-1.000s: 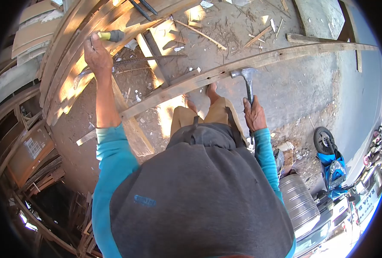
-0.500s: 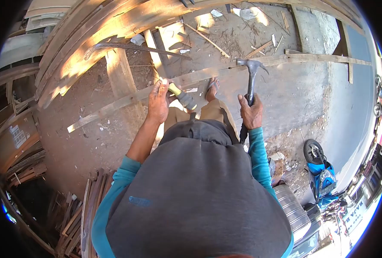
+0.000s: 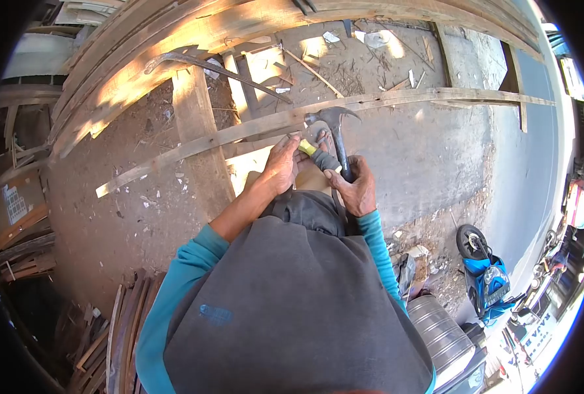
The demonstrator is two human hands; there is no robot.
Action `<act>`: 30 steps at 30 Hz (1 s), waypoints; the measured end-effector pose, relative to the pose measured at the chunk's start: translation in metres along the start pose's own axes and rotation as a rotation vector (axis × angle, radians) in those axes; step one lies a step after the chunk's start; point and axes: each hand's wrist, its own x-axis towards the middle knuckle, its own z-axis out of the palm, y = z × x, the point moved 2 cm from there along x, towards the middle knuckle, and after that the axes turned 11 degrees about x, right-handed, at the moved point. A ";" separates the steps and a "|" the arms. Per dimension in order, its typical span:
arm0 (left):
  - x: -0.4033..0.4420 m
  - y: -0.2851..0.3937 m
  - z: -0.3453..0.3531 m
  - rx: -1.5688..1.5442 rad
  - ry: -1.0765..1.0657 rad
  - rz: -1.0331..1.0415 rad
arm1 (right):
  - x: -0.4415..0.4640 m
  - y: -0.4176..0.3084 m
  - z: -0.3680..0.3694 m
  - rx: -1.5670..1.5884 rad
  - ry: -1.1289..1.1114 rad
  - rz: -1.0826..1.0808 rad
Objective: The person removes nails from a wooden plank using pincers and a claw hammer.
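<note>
My right hand (image 3: 359,188) is wrapped round the dark handle of a claw hammer (image 3: 334,118), its head upward. The right thumb reaches the grey end of a thick tool handle with a yellow end (image 3: 324,157), whose kind I cannot make out. My left hand (image 3: 282,164) is closed at the yellow end, its fingers curled in and partly hidden. A long narrow wooden batten (image 3: 154,164) runs across just beyond both hands.
Wide boards (image 3: 134,85) are stacked at the upper left, with a crowbar (image 3: 223,71) lying near them. Wood scraps litter the floor beyond the batten. A blue motorcycle (image 3: 492,282) and a ribbed metal box (image 3: 439,331) stand at the right; more timber (image 3: 124,328) lies lower left.
My right hand has moved left with the hammer, and my left hand has shifted right and slightly down. The hands, formerly apart, now meet at the yellow-and-grey tool handle.
</note>
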 end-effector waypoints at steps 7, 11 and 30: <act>-0.017 0.002 -0.006 0.101 -0.131 -0.160 | -0.012 -0.027 -0.001 0.273 0.034 -0.051; -0.035 0.012 -0.036 0.995 -0.041 -0.091 | -0.022 -0.033 0.003 0.268 0.053 -0.051; 0.019 0.098 -0.027 0.698 0.193 0.841 | -0.027 -0.054 -0.001 0.463 0.412 -0.276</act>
